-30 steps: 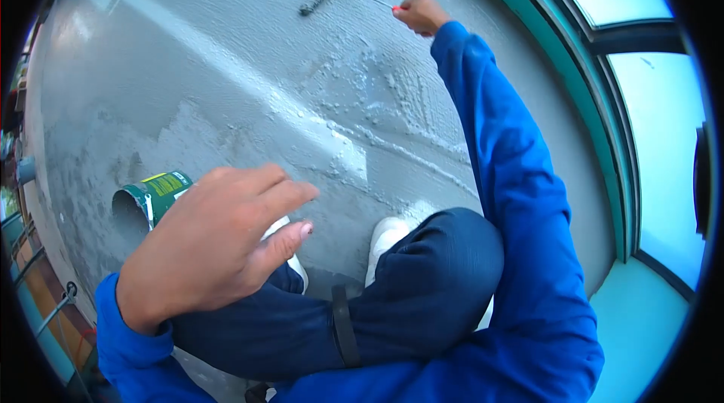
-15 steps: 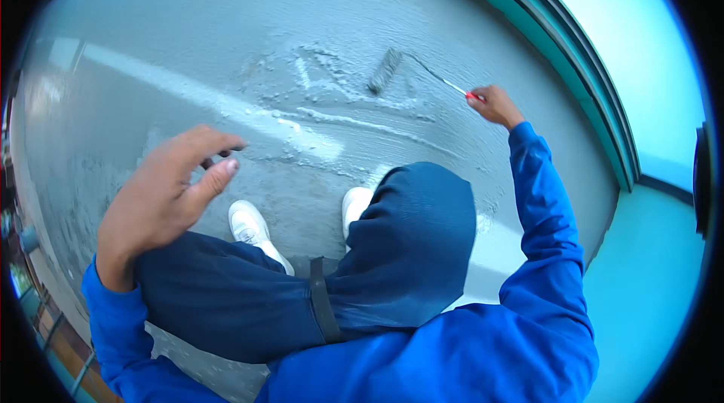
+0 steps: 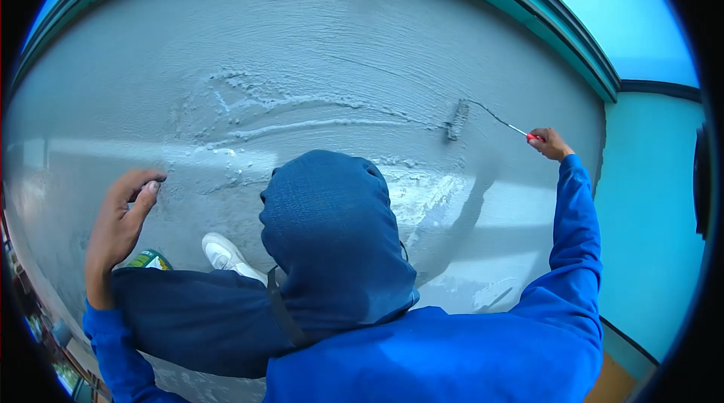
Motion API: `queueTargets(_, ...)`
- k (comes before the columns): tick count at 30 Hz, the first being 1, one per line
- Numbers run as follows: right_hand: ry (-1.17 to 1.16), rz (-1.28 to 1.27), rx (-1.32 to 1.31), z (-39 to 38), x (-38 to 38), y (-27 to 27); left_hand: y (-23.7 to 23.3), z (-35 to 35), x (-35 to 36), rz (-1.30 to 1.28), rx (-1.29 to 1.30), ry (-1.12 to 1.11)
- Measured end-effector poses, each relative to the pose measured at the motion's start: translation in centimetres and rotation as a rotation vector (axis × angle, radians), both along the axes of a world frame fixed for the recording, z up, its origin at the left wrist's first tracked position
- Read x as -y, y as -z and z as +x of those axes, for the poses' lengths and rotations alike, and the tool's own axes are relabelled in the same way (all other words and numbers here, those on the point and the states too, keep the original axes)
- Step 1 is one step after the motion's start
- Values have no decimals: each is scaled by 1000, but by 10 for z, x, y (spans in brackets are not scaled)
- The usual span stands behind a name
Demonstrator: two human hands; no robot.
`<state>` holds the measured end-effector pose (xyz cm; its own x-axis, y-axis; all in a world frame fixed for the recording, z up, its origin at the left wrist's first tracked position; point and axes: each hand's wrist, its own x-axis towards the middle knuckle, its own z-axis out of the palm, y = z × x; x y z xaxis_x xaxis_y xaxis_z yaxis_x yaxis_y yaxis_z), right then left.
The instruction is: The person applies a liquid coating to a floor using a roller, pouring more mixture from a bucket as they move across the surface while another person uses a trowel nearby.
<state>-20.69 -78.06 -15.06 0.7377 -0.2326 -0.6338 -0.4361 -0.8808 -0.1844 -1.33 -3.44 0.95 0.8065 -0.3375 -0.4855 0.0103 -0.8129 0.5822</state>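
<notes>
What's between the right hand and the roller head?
Head view: a thin, bent metal rod from the red handle in the right hand to the roller head, above grey floor.

Building site, a room or balcony under floor work; from where I stand I cannot tell which. Evidence: bare grey floor [image 3: 302,33], spread with a wet-looking, ridged coating [image 3: 317,125]; a paint roller [image 3: 457,121] set against it; a green tub [image 3: 151,259], partly hidden; and, bordering the floor, glass panes [image 3: 626,18] in a dark frame [image 3: 660,89] above a turquoise panel [image 3: 648,199]. Clutter [image 3: 41,312] beyond the floor's left edge is too blurred to name.
</notes>
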Motion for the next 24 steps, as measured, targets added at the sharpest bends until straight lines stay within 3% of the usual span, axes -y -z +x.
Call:
queueTargets(2,157,0,-113,-6,18,-8,1,1,-2,-4,-11,-23)
queueTargets(6,170,-19,-98,0,40,13,-2,-6,-5,72,24,33)
queueTargets(9,87,69,-88,46,27,30,-9,-6,0,77,4,13)
queueTargets(11,46,108,-51,90,-9,33,-6,-9,-2,37,60,-12)
queueTargets(15,-263,183,129,184,-73,67,-16,-11,-1,-1,155,59)
queueTargets(19,-396,141,165,278,-195,55,-32,-2,1,67,27,106)
queueTargets(24,-591,242,304,376,-331,91,-26,10,-18,48,106,232)
